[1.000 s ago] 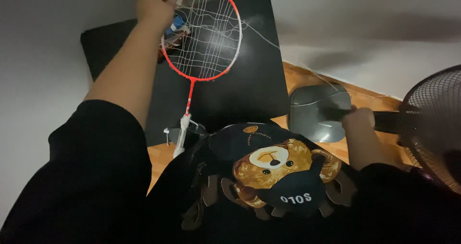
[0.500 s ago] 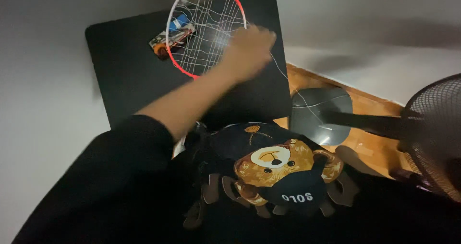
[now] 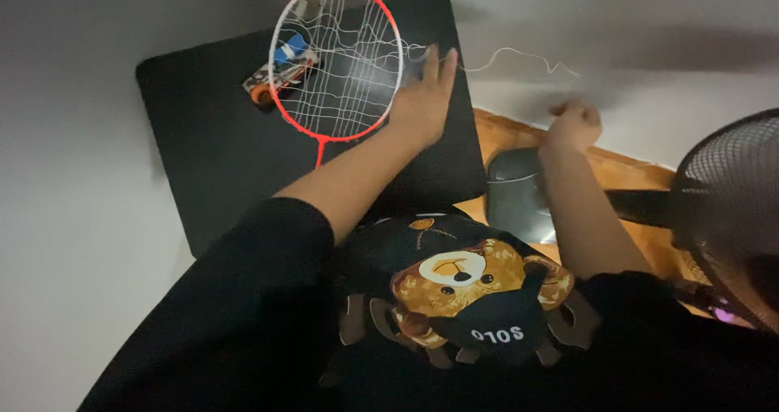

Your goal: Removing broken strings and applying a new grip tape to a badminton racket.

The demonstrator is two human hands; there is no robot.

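Stringing step: the left hand [image 3: 422, 96], fingers flat, steadies the racket [image 3: 337, 59] rim while the right hand [image 3: 574, 124], fisted, pulls the string [image 3: 519, 55] taut; next needs steady tension.

The left hand [image 3: 423, 96] lies over the right edge of the racket [image 3: 339, 59], so that stretch of the red frame is hidden, and the handle disappears behind the forearm just below the head. The right hand [image 3: 573, 125] is blurred; whether its fingers pinch the loose string [image 3: 519, 55] cannot be told. The small toy car [image 3: 280, 71] near the far edge of the table [image 3: 211, 160] shows only through the strings (its shape is unclear). The fan [image 3: 730, 209] is cut off by the right edge, its grey base [image 3: 515, 193] partly behind the right forearm.
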